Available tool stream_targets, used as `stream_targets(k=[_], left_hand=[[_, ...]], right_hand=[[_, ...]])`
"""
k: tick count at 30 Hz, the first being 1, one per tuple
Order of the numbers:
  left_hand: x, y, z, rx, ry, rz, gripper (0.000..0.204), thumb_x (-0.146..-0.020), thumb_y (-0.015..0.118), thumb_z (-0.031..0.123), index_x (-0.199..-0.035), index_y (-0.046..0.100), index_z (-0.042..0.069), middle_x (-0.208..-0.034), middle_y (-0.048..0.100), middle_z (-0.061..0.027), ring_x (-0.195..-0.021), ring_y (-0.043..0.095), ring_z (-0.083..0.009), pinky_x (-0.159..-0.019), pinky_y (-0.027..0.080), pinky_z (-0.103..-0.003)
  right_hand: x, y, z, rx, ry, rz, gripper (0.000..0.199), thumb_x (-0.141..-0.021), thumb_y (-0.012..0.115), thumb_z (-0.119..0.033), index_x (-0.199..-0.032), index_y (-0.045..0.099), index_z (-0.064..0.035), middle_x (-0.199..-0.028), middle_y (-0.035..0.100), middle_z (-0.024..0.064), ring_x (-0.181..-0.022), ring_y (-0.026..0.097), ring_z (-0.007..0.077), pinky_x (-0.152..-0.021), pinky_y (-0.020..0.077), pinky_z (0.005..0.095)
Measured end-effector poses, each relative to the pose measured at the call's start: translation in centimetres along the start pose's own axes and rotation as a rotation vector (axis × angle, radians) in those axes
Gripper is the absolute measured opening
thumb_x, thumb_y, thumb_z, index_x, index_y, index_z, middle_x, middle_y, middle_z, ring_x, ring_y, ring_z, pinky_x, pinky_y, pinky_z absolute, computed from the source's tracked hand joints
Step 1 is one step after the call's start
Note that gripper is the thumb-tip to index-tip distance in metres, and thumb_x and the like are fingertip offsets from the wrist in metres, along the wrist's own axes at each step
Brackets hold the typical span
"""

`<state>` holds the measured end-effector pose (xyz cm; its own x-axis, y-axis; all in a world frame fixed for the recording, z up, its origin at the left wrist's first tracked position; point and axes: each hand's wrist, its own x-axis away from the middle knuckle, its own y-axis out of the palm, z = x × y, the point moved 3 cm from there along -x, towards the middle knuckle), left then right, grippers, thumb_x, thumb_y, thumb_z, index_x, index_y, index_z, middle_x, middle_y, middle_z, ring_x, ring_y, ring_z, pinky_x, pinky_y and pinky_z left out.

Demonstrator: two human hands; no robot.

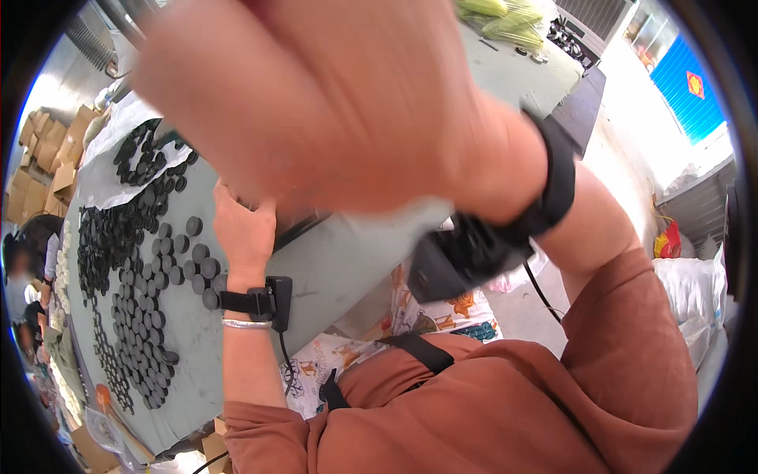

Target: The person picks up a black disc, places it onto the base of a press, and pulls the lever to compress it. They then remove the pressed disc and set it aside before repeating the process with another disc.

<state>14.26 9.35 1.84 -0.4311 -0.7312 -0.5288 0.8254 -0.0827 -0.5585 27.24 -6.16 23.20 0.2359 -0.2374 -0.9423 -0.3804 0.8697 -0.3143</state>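
Note:
Close to the camera, my right hand (339, 103) looms large and smeared by motion, covering the upper middle of the picture. Its fingers cannot be made out. My left hand (246, 233) rests low over the table, its fingertips mostly hidden behind the right hand. Beside it lies a dark straight-edged object (300, 229), largely covered. Left of that hand, black round caps (142, 316) are spread on the grey-green tabletop (339, 257). Farther out lie a heap of small black parts (110, 241) and thin black rings (114, 367).
A white plastic sheet (103, 170) lies under black parts at far left. Green produce in clear bags (513, 24) sits at the far end. An orange-handled tool (103, 395) lies at the near-left edge. Cardboard boxes (35, 154) and another person (20, 276) are beyond the table.

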Motion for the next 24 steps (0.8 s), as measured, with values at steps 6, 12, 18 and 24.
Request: stream_targets(k=[6,12,18,24], left_hand=[[1.6,-2.9,-1.4,-0.181,-0.199,-0.029,0.061,-0.076,0.075,0.019,-0.128,0.051,0.000,-0.109,0.067,-0.0146,-0.102,0.064,-0.0282,-0.087,0.049,-0.038],[-0.4,-8.8,-5.0,-0.564,-0.266,-0.144,0.042,-0.078,0.072,0.025,-0.112,0.063,0.002,-0.103,0.067,-0.0160,-0.099,0.064,-0.0316,-0.084,0.049,-0.040],[-2.5,-8.9,-8.8,-0.816,-0.389,-0.348,0.045,-0.079,0.070,0.035,-0.114,0.063,0.007,-0.108,0.065,-0.0163,-0.104,0.061,-0.0339,-0.086,0.049,-0.044],[-4.1,-8.1,-10.1,-0.842,-0.355,-0.392,0.042,-0.078,0.072,0.032,-0.110,0.064,0.006,-0.108,0.066,-0.0149,-0.103,0.062,-0.0343,-0.087,0.049,-0.044]], right_hand=[[10.4,0.3,-3.4,-0.456,0.249,-0.014,0.016,-0.056,0.051,0.005,-0.071,0.049,-0.0013,-0.072,0.053,0.0087,-0.070,0.053,0.0290,-0.061,0.0452,0.0336],[14.1,1.1,-3.3,-0.496,0.196,0.017,0.017,-0.060,0.057,0.002,-0.075,0.053,-0.0047,-0.078,0.053,0.0066,-0.079,0.055,0.0304,-0.068,0.0471,0.0354],[12.9,1.1,-3.3,-0.520,0.179,0.047,0.019,-0.060,0.057,0.003,-0.076,0.053,-0.0045,-0.078,0.054,0.0066,-0.079,0.055,0.0309,-0.069,0.0470,0.0351],[8.4,-0.5,-1.7,-0.501,0.114,-0.170,0.016,-0.064,0.049,0.007,-0.076,0.052,-0.0025,-0.077,0.054,0.0086,-0.073,0.055,0.0260,-0.064,0.0451,0.0316]])
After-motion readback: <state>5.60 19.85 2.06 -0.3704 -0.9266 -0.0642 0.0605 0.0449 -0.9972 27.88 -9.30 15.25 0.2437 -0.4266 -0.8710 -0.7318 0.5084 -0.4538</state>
